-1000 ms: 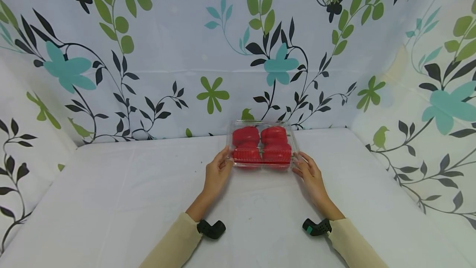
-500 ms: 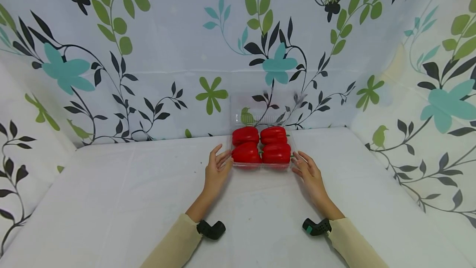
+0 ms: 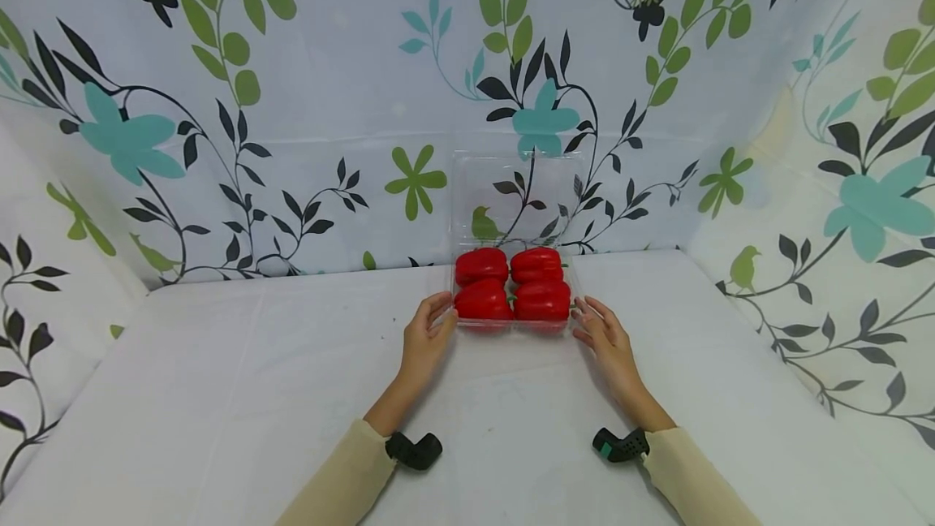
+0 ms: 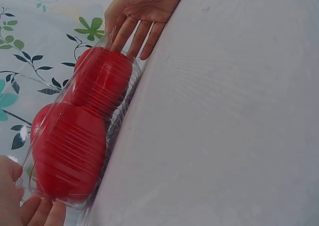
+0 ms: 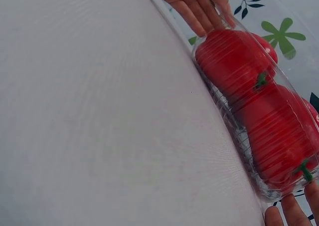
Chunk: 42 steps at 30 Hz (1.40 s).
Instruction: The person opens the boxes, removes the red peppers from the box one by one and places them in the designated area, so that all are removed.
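Several red bell peppers (image 3: 483, 300) sit in a clear plastic clamshell container (image 3: 514, 325) at the far side of the table. Its transparent lid (image 3: 514, 154) stands raised behind them. My left hand (image 3: 426, 339) is at the container's left side, its fingers near straight and touching the wall. On the other side, my right hand (image 3: 608, 339) has relaxed fingers against or very near the wall. Green stems (image 5: 261, 80) show through the ribbed side in the right wrist view. In the left wrist view the right hand's straight fingers (image 4: 141, 35) lie along the far end.
A white cloth covers the table (image 3: 292, 396). Behind it hangs a curtain (image 3: 314, 136) printed with leaves and flowers, close to the raised lid. A similar patterned sheet (image 3: 862, 266) borders the right side. Each wrist wears a black device (image 3: 414, 451).
The lid lay over the peppers one second ago; it has swung up and back and now stands upright. The left fingers spread off the side, then came back to it. The right hand stayed nearly still.
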Tool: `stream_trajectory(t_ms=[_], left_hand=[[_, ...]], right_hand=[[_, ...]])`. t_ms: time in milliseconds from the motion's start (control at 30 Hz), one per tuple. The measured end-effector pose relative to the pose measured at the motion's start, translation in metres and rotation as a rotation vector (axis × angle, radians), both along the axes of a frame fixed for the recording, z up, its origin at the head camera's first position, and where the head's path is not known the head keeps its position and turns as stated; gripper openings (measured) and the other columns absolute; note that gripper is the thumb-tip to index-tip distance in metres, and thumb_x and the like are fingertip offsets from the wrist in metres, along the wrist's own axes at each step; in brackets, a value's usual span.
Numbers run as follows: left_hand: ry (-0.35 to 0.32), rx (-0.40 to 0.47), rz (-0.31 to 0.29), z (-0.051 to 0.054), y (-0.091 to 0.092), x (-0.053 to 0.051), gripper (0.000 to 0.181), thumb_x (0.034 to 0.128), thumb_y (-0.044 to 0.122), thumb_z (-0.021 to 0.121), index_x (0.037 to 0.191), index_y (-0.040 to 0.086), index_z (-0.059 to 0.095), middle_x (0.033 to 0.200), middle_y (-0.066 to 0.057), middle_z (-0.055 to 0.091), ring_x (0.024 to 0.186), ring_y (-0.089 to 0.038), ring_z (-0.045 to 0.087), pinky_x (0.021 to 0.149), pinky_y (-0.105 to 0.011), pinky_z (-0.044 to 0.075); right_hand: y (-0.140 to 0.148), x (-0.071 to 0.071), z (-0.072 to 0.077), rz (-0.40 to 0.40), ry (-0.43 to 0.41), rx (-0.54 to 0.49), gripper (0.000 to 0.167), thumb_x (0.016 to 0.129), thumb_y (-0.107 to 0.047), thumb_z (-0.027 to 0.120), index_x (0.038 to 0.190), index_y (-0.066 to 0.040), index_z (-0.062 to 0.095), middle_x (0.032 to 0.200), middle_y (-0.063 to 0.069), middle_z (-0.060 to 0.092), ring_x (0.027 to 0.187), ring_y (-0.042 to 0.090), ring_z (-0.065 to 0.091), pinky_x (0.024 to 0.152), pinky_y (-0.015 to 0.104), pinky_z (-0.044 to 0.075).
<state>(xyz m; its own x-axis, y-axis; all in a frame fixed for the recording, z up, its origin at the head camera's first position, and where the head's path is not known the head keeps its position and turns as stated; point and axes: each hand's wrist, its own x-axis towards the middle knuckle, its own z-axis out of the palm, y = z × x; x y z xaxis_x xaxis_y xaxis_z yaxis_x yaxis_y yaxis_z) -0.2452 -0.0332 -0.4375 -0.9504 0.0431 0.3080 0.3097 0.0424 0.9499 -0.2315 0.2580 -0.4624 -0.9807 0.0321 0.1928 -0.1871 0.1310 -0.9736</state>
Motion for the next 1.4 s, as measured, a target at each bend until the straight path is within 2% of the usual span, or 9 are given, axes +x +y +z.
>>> stream_trajectory(t_ms=[133,367,733,900,1033,1133,1233,1300,1400], left_hand=[[-0.009,-0.025,-0.014,0.007,-0.002,0.004,0.040,0.0965,0.002,0.057,0.132,-0.013,0.046,0.137,-0.031,0.050,0.129,-0.041,0.049,0.101,-0.044,0.044],[-0.042,-0.009,-0.006,-0.019,-0.006,-0.013,0.048,0.0956,0.013,0.063,0.137,-0.003,0.046,0.141,-0.022,0.050,0.130,-0.035,0.050,0.101,-0.041,0.045],[-0.059,0.043,-0.046,-0.024,-0.007,-0.019,0.062,0.0840,0.004,0.075,0.137,-0.002,0.044,0.141,-0.019,0.049,0.131,-0.035,0.049,0.103,-0.047,0.045],[-0.058,0.033,-0.071,-0.006,-0.006,-0.008,0.061,0.0850,0.001,0.073,0.137,-0.008,0.041,0.142,-0.026,0.046,0.132,-0.041,0.046,0.103,-0.053,0.043],[-0.045,0.023,-0.076,0.008,-0.004,0.000,0.059,0.0857,0.001,0.072,0.135,-0.010,0.041,0.140,-0.028,0.046,0.131,-0.043,0.046,0.102,-0.055,0.043],[-0.047,0.028,-0.079,0.007,-0.003,0.000,0.059,0.0857,0.001,0.072,0.135,-0.010,0.041,0.140,-0.028,0.046,0.131,-0.043,0.046,0.103,-0.056,0.042],[-0.054,0.032,-0.086,0.008,-0.003,0.002,0.060,0.0856,0.001,0.072,0.136,-0.010,0.041,0.141,-0.029,0.044,0.132,-0.044,0.045,0.104,-0.055,0.042],[-0.058,0.032,-0.088,0.008,-0.003,0.003,0.060,0.0859,0.001,0.072,0.136,-0.010,0.040,0.142,-0.029,0.044,0.132,-0.043,0.044,0.104,-0.055,0.041],[-0.060,0.025,-0.087,0.008,-0.003,0.005,0.061,0.0862,0.002,0.072,0.136,-0.011,0.040,0.142,-0.029,0.044,0.132,-0.044,0.044,0.104,-0.055,0.041]], right_hand=[[-0.002,0.000,0.000,0.000,0.008,0.008,0.050,0.106,-0.023,0.041,0.150,-0.001,0.029,0.154,0.017,0.036,0.136,0.034,0.042,0.098,0.028,0.047],[-0.004,-0.003,0.000,-0.002,0.010,0.006,0.052,0.106,-0.026,0.041,0.150,-0.001,0.028,0.154,0.018,0.036,0.135,0.035,0.043,0.095,0.026,0.048],[-0.008,-0.005,0.003,-0.044,-0.003,-0.018,0.052,0.105,-0.021,0.045,0.149,-0.002,0.026,0.150,0.019,0.042,0.129,0.029,0.051,0.092,0.025,0.051],[-0.005,-0.005,0.007,-0.077,0.010,-0.006,0.049,0.104,-0.012,0.045,0.147,0.002,0.029,0.149,0.021,0.041,0.119,0.012,0.057,0.090,0.017,0.050],[-0.005,-0.004,0.014,-0.129,0.037,0.048,0.047,0.101,-0.004,0.047,0.145,0.006,0.032,0.148,0.024,0.040,0.127,0.025,0.052,0.088,0.008,0.046],[-0.010,0.004,0.029,-0.170,0.062,0.128,0.046,0.099,0.000,0.051,0.142,0.008,0.037,0.147,0.025,0.040,0.134,0.041,0.041,0.098,0.020,0.046],[-0.018,0.014,0.044,-0.211,0.113,0.184,0.044,0.096,0.004,0.054,0.138,0.011,0.042,0.144,0.028,0.043,0.133,0.043,0.041,0.108,0.045,0.041],[-0.020,0.017,0.047,-0.231,0.152,0.213,0.043,0.094,0.006,0.055,0.136,0.012,0.044,0.142,0.028,0.044,0.132,0.042,0.041,0.106,0.056,0.037],[-0.022,0.018,0.047,-0.241,0.190,0.230,0.043,0.093,0.008,0.055,0.135,0.011,0.047,0.141,0.027,0.045,0.131,0.037,0.042,0.107,0.050,0.039]])
